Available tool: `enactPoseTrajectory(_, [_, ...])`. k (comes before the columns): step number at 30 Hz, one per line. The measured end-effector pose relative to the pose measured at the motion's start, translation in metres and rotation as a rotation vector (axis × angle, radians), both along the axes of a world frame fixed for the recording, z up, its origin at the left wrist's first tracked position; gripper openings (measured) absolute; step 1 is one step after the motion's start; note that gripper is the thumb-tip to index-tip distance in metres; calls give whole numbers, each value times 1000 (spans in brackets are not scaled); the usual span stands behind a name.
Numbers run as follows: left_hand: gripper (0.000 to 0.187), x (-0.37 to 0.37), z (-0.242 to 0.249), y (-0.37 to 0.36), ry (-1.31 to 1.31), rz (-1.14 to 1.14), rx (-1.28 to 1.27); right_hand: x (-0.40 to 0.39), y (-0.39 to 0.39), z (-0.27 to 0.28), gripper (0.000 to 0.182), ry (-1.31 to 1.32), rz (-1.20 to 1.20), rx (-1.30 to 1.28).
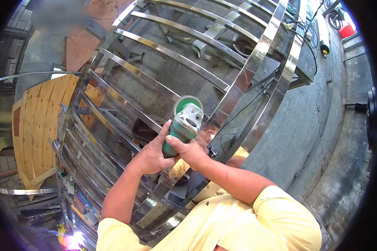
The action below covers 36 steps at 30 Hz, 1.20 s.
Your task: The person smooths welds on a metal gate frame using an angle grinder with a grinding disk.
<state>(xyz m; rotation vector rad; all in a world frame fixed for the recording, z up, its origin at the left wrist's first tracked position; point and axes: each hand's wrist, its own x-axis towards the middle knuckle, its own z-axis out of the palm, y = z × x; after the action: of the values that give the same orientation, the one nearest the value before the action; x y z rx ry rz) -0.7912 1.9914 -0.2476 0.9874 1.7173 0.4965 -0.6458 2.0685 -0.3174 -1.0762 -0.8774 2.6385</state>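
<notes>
A green angle grinder (183, 129) with a silver head and a green disc (187, 103) is held between my two hands. My left hand (156, 149) wraps round the left side of its body, thumb and fingers pressed against the casing. From the right, my right hand (187, 149) grips the back of the body, its thumb lying across the top. Under the grinder runs a shiny metal frame (242, 83) of polished tubes with several crossbars (174, 54). The disc overlaps the joint area between a crossbar and the wide side tube in this view.
A curved plywood panel (42, 129) lies at the left. Bright welding light (75, 240) glows at the lower left. Black cables trail over the concrete floor (289, 125) on the right. A red container (346, 30) stands at the far upper right, and scrap pieces lie under the frame.
</notes>
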Motion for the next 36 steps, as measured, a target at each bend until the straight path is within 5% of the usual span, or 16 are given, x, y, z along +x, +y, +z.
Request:
enactPoseTrajectory(15, [116,-3,-2,28,-34,-117,-102,9,8,-11,61,-71,-111,133])
enactPoseTrajectory(22, [118,-12,-5,-18,11,-80,-127,-6,-24,-7,62,-17,-79,89])
enactPoseTrajectory(28, [117,-37,-19,-8,-60,7,-39,-30,-6,-5,56,-113,31,54])
enactPoseTrajectory(36, [113,-34,-28,-3,-90,-119,76,-16,-9,0,63,-122,-106,107])
